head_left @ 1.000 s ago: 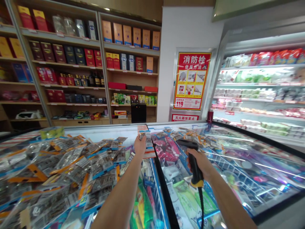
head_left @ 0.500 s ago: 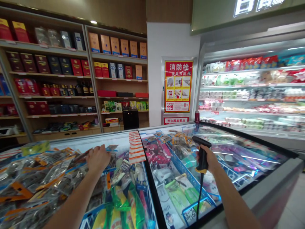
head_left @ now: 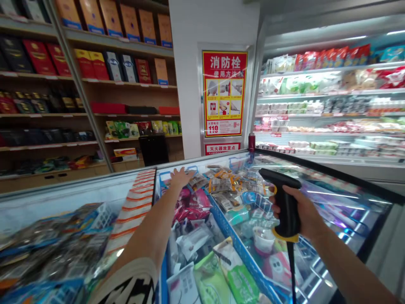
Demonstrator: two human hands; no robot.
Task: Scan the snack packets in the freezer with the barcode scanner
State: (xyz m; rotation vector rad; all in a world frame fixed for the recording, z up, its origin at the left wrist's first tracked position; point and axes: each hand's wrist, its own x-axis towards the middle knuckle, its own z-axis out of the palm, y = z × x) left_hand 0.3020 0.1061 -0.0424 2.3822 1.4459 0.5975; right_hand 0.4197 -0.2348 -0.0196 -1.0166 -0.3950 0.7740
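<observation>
My right hand [head_left: 308, 209] is wrapped round the grip of a black and yellow barcode scanner [head_left: 288, 211], held above the freezer's right part with its cord hanging down. My left hand [head_left: 181, 176] stretches to the far side of the middle section, its fingers spread. Close beside its fingertips lies a small clear packet [head_left: 198, 181]; whether they touch, I cannot tell. Just below that hand are pink-red packets [head_left: 193, 207]. Nearer me in the same blue basket [head_left: 226, 226] lie white packets [head_left: 193, 242] and green bags [head_left: 210, 276].
The chest freezer's glass lid [head_left: 329, 194] covers the right side. A striped orange and white strip [head_left: 136, 207] lies along the divider. A red can [head_left: 251, 142] stands on the back rim. Boxed goods fill shelves [head_left: 133, 80] behind; a lit chiller [head_left: 329, 105] stands right.
My left hand has moved right, from the left section's packets across the divider to the middle section. The scanner in my right hand appears larger and farther right. The view has turned right and tilted down.
</observation>
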